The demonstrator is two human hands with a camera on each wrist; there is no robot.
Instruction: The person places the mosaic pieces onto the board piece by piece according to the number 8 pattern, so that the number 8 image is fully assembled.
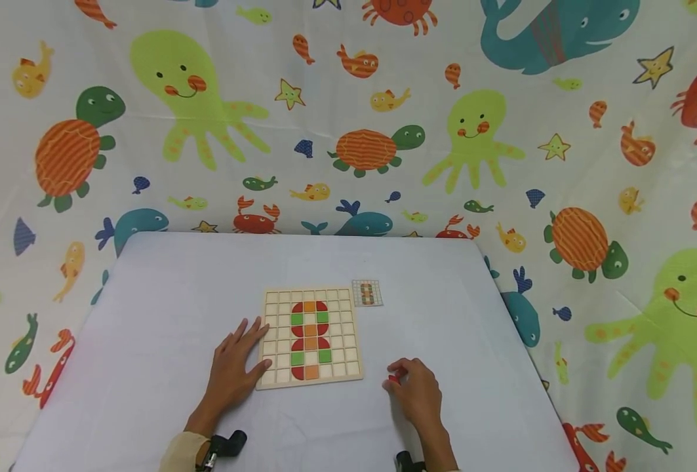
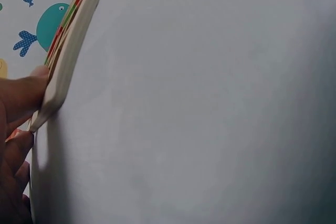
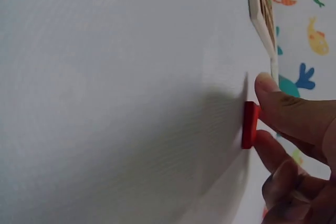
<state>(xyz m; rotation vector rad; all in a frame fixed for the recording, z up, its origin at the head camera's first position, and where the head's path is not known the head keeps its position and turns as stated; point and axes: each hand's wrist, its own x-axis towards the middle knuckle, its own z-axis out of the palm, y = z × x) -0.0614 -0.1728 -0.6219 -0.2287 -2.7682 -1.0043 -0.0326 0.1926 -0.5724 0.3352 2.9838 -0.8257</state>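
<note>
A square wooden grid board lies on the table. Red rounded pieces, orange squares and green squares fill several of its middle cells. My left hand rests at the board's left edge with fingers spread; in the left wrist view the thumb lies against the board's rim. To the right of the board, my right hand pinches a small red piece between thumb and finger, at the table surface. The right wrist view shows that piece from its side, so its full outline cannot be made out.
A small pattern card with a matching coloured grid lies by the board's upper right corner. White cloth covers the table. Behind it hangs a curtain printed with sea animals. A dark wrist camera sits on the left wrist.
</note>
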